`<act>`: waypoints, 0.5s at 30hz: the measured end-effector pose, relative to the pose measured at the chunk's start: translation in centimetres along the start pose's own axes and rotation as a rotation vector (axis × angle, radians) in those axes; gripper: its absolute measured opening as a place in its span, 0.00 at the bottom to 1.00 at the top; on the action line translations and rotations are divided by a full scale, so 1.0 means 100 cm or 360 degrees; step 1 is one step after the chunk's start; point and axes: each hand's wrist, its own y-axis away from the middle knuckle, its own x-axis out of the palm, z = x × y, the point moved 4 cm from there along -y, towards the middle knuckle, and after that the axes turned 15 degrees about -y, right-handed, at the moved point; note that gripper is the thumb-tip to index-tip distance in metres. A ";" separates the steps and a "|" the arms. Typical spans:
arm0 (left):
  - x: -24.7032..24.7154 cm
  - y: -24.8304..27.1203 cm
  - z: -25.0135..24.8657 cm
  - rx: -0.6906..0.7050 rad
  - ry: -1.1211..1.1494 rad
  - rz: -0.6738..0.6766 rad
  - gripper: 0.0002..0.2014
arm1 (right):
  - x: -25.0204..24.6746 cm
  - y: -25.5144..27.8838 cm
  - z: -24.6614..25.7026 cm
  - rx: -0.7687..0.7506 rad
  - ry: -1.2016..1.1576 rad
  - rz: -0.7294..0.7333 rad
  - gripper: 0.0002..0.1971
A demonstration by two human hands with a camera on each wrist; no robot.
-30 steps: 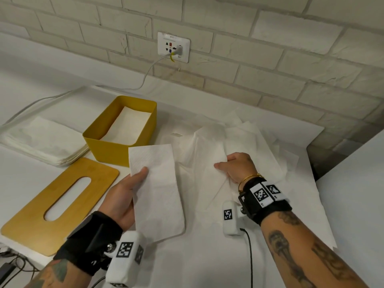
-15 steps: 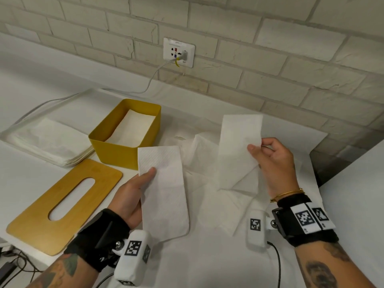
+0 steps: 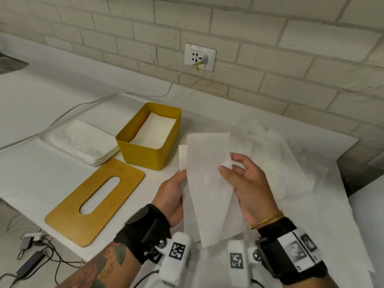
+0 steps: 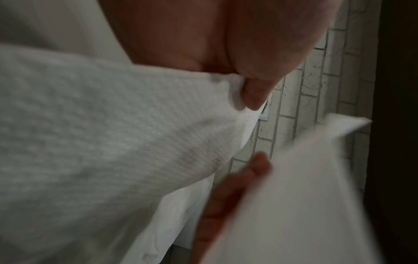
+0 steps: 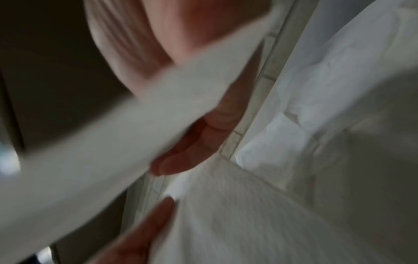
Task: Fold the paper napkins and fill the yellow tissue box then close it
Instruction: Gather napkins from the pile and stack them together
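Fingers of the right hand pinch a folded napkin over a second napkin gripped by the left hand, evidently stacking them for loading. Both hang just right of the yellow tissue box, lid off. Left fingertips are hidden; wrist views blurred.

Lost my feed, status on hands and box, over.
Both hands hold folded napkins: left hand, right hand laying its napkin over the left's. Box open, partly filled. Lid on table, path clear.
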 end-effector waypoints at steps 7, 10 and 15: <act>-0.001 -0.002 0.006 -0.0014 0.0077 0.0052 0.35 | -0.002 0.005 -0.022 0.0040 0.0187 -0.0141 0.15; 0.001 -0.002 0.005 -0.0014 0.0061 0.0041 0.36 | -0.002 0.004 -0.022 0.0045 0.0211 -0.0146 0.15; 0.000 0.000 0.001 -0.0007 -0.0010 -0.0042 0.20 | -0.002 0.004 -0.028 0.0048 0.0250 -0.0168 0.15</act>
